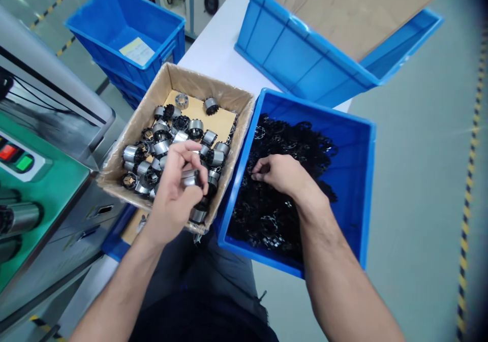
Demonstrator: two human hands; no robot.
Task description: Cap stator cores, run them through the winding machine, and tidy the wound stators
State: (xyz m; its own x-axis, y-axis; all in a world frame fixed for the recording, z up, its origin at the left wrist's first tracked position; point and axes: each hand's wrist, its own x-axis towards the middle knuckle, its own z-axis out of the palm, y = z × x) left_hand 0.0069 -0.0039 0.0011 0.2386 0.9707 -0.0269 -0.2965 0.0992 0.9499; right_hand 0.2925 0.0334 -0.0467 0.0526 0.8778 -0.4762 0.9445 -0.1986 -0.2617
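Observation:
My left hand point(179, 187) is closed round a stator core point(190, 178), a silvery metal cylinder with a black end. It is above a lined cardboard box point(131, 192) in which several similar stator cores point(133, 153) lie jumbled, some showing black toothed ends. My right hand point(280, 173) reaches into a blue bin point(353, 179) to the right. Its thumb and fingers are pinched together at a heap of thin black ring-shaped pieces point(290, 138). What lies between those fingertips is too small to make out.
A larger blue crate point(290, 42) with brown cardboard on it stands behind the bin on the white table point(213, 42). Stacked blue crates point(125, 27) are at the back left. A green machine top point(57, 194) with red and green buttons is on the left.

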